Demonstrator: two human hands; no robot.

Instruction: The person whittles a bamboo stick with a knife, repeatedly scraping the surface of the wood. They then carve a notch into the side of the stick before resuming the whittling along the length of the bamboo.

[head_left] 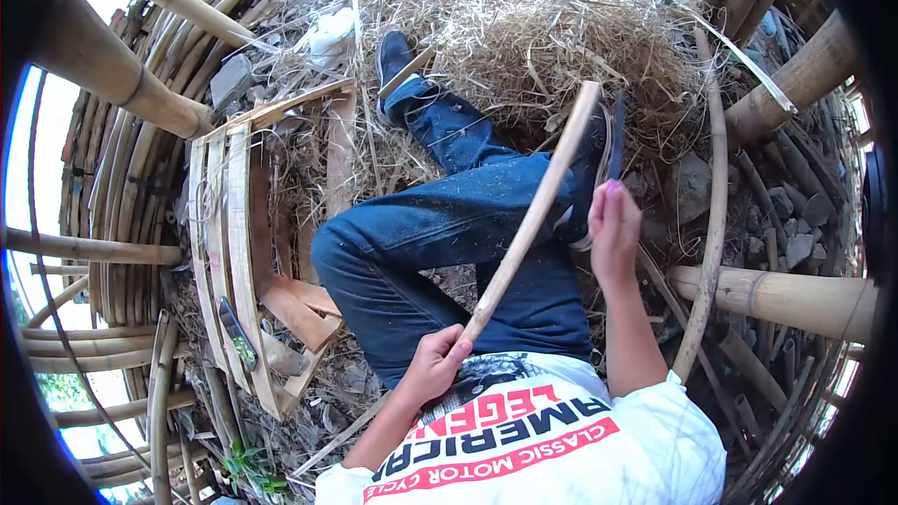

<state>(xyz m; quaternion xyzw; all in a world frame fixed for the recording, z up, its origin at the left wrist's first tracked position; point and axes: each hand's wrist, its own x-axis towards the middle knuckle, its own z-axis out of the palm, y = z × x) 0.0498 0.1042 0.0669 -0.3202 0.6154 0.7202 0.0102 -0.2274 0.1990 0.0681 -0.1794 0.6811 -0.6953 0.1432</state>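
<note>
My left hand (438, 362) is closed around the lower end of a long pale stick (533, 220), which slants up to the right across my bent leg in jeans (412, 234). My right hand (614, 229) is closed on a knife, whose dark narrow blade (617, 136) points upward just right of the stick's upper end. Blade and stick look apart. The knife's handle is mostly hidden in my fingers, with a small purplish part showing at the top. Bits of pale dust lie on the jeans.
A wooden slatted crate (240, 224) lies at left, with a phone-like dark object (238, 332) on it. A heap of shavings (561, 37) spreads beyond my feet. Thick bamboo poles (776, 295) and stones (692, 187) stand or lie around. A white bag (330, 37) rests at upper left.
</note>
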